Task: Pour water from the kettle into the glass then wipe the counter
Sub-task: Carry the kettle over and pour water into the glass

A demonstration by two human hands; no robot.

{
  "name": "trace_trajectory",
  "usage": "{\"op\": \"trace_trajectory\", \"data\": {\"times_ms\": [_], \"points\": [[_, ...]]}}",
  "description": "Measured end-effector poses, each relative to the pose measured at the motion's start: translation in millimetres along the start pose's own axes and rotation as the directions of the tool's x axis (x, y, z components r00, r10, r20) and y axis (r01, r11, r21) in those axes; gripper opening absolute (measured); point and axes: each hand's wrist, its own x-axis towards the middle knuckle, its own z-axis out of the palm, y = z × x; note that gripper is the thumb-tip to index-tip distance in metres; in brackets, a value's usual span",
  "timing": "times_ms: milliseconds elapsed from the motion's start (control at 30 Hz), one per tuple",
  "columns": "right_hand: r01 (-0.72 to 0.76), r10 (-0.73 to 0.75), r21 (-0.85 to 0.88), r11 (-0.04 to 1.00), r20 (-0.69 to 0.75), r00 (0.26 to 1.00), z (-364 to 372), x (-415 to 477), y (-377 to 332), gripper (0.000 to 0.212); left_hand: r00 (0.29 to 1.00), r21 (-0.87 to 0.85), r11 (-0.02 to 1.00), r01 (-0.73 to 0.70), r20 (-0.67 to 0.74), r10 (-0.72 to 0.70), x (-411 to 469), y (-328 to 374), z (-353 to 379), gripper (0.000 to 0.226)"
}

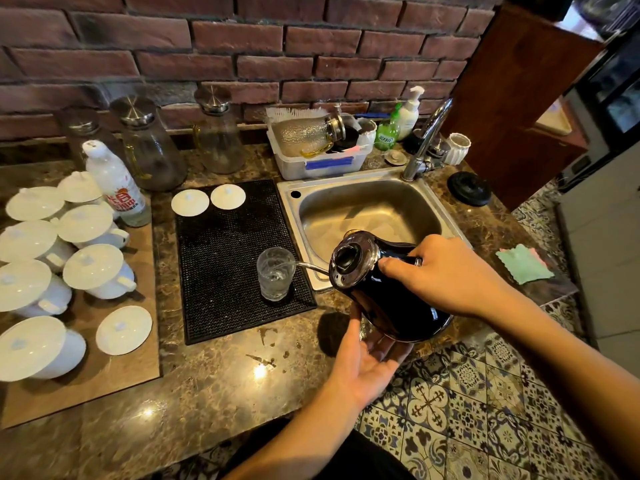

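Both hands carry the black gooseneck kettle (pixel 388 292): the right hand (pixel 450 271) is wrapped around its handle from above, and the left hand (pixel 367 358) lies palm-up with fingers spread, cupping its base. It tilts leftward over the sink's (pixel 374 209) front corner, the thin spout (pixel 311 267) sending a stream into the glass (pixel 275 275). That glass stands upright, partly filled, on the black mat (pixel 225 258). A green cloth (pixel 524 264) lies on the marble counter (pixel 225 382) right of the sink.
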Motion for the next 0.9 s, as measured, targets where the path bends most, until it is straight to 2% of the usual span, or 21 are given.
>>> {"op": "trace_trajectory", "data": {"times_ms": [233,400,900], "points": [[0.004,-0.004,-0.015,1.0,0.015,1.0,-7,2,-3,0.062,1.0,-0.029,1.0,0.008,0.017,-0.008,-1,-2,2,0.057],[0.001,0.0,-0.022,1.0,0.024,1.0,-10,4,-6,0.059,1.0,-0.015,1.0,0.014,0.026,-0.014,-7,-4,7,0.065],[0.002,0.0,-0.079,0.997,0.024,1.0,-23,7,-19,0.067,0.997,-0.086,0.995,0.049,0.061,-0.044,-9,-7,14,0.051]]}}
